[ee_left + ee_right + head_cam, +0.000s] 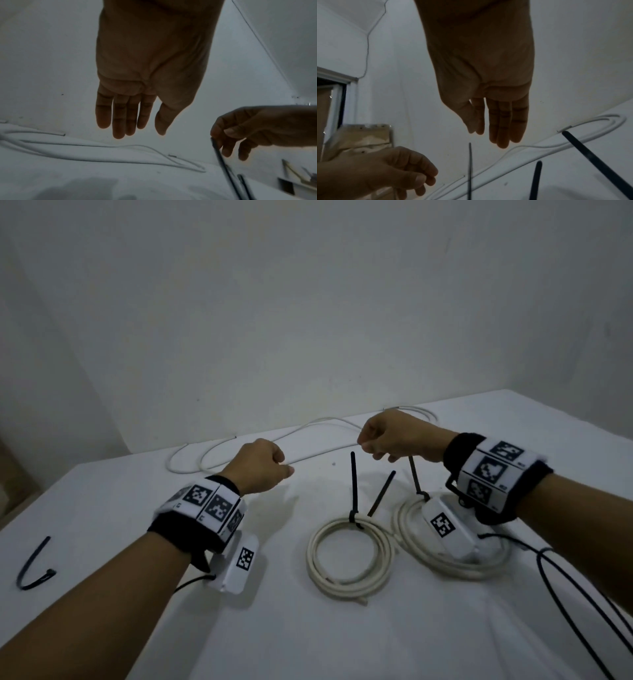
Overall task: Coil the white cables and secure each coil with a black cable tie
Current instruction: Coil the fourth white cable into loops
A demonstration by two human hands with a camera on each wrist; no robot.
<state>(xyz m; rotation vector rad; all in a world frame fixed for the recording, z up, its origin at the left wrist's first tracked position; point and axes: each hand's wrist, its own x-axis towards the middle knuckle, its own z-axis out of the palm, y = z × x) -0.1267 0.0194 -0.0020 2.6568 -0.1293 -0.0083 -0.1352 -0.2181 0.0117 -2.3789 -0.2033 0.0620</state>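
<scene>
Two white cable coils lie on the white table (113, 508). The middle coil (342, 585) wears a black tie (353, 484) whose tail stands up. The right coil (452, 570), partly hidden by my right wrist camera, has its own tie (415, 477). A third black tie (381, 494) leans between them. Loose white cables (322, 454) (120, 146) sprawl along the far edge. My left hand (274, 467) (137, 128) hovers over the table, fingers relaxed, holding nothing. My right hand (373, 446) (491, 134) hangs just above the tie tails, also empty.
A spare black tie (32, 568) lies bent near the table's left edge. Black wires (540, 563) trail from my right wrist camera across the near right corner. A wall rises directly behind the table. A cardboard box (364, 136) stands off to the left.
</scene>
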